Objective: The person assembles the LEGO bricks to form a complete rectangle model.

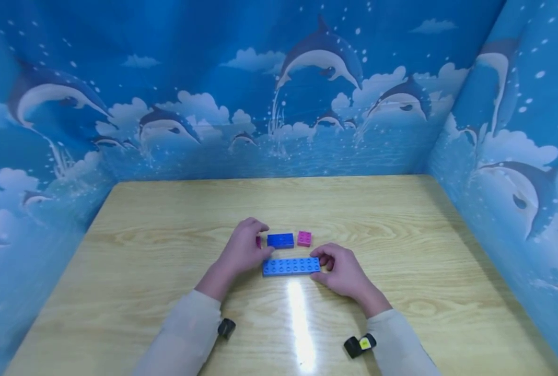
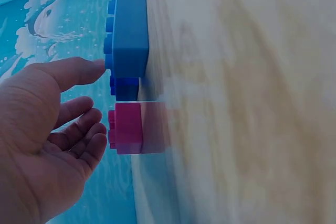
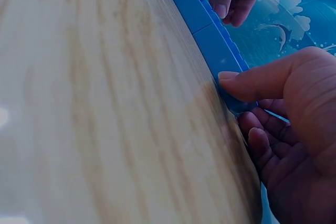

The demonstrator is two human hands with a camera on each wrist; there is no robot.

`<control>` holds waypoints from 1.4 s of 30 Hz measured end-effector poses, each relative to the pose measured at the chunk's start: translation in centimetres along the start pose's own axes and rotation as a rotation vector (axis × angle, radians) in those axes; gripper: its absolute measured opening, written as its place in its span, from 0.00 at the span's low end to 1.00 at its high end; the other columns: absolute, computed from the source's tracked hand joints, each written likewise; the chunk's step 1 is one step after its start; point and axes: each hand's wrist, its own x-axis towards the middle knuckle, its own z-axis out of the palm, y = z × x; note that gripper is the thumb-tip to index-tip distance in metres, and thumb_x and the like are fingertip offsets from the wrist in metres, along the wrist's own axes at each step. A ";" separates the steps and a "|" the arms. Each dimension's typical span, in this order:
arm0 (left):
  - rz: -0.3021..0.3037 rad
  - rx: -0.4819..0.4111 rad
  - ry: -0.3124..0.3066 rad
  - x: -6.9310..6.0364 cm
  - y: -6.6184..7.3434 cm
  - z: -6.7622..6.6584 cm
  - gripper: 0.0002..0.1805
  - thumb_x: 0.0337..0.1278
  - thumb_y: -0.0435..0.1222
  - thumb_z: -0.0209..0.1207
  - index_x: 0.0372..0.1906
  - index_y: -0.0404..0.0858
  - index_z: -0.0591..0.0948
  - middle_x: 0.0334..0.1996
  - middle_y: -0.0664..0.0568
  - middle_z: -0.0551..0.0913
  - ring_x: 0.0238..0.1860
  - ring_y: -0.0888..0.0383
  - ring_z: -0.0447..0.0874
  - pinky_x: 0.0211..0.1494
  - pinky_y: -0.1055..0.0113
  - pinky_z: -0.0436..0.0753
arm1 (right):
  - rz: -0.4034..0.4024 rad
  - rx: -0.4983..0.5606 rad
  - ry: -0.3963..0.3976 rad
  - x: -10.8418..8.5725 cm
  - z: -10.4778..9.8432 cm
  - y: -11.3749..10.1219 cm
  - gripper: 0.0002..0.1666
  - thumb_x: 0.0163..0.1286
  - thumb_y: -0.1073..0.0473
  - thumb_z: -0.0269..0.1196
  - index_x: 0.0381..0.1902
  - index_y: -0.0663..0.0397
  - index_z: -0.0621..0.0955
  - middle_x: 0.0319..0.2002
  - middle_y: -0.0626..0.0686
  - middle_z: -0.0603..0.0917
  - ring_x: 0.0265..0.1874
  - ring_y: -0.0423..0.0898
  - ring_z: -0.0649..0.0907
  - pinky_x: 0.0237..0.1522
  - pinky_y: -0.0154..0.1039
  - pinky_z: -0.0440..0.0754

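Two light blue studded bricks [image 1: 291, 267] lie end to end on the table, with a seam between them in the right wrist view. My right hand [image 1: 345, 269] pinches the right end of this row, its thumb [image 3: 252, 82] along the near side. My left hand [image 1: 246, 245] hovers over the table beyond the row's left end, holding nothing, fingers loosely bent. Beside it is a pink brick [image 2: 128, 128], mostly hidden behind that hand in the head view. Behind the row sit a dark blue brick [image 1: 280, 241] and a second, small pink brick [image 1: 304, 238].
The wood-grain table [image 1: 166, 209] is bounded at the back and sides by blue dolphin-printed curtains [image 1: 204, 130]. A bright light reflection streaks the tabletop in front of the light blue row. Black wrist cameras [image 1: 226, 328] are worn at both sleeves.
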 end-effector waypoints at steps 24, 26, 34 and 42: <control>0.027 -0.025 -0.162 2.0 -1.7 0.7 0.23 0.47 0.40 0.76 0.50 0.38 0.84 0.40 0.55 0.79 0.42 0.58 0.76 0.51 0.62 0.79 | -0.020 0.024 -0.017 0.1 0.1 0.2 0.23 0.48 0.69 0.78 0.43 0.53 0.84 0.33 0.46 0.79 0.31 0.46 0.77 0.35 0.39 0.78; 0.025 -0.036 -0.163 2.0 -1.7 0.6 0.23 0.47 0.40 0.76 0.49 0.37 0.84 0.39 0.54 0.79 0.41 0.57 0.76 0.50 0.61 0.79 | -0.019 0.023 -0.018 0.1 0.1 0.2 0.23 0.48 0.69 0.78 0.43 0.53 0.84 0.33 0.46 0.79 0.31 0.45 0.77 0.35 0.38 0.78; 0.019 -0.057 -0.159 2.1 -1.9 0.7 0.23 0.48 0.41 0.75 0.50 0.37 0.84 0.38 0.55 0.79 0.41 0.58 0.76 0.49 0.62 0.79 | -0.026 0.023 -0.025 0.1 0.1 0.3 0.22 0.48 0.69 0.78 0.43 0.54 0.85 0.32 0.47 0.79 0.31 0.45 0.76 0.34 0.38 0.78; 0.017 -0.064 -0.111 2.0 -1.4 0.6 0.22 0.49 0.42 0.75 0.49 0.39 0.85 0.38 0.57 0.79 0.42 0.58 0.73 0.47 0.63 0.77 | -0.005 0.021 -0.009 0.2 0.0 0.3 0.23 0.48 0.69 0.78 0.43 0.52 0.84 0.32 0.46 0.79 0.31 0.46 0.77 0.35 0.39 0.79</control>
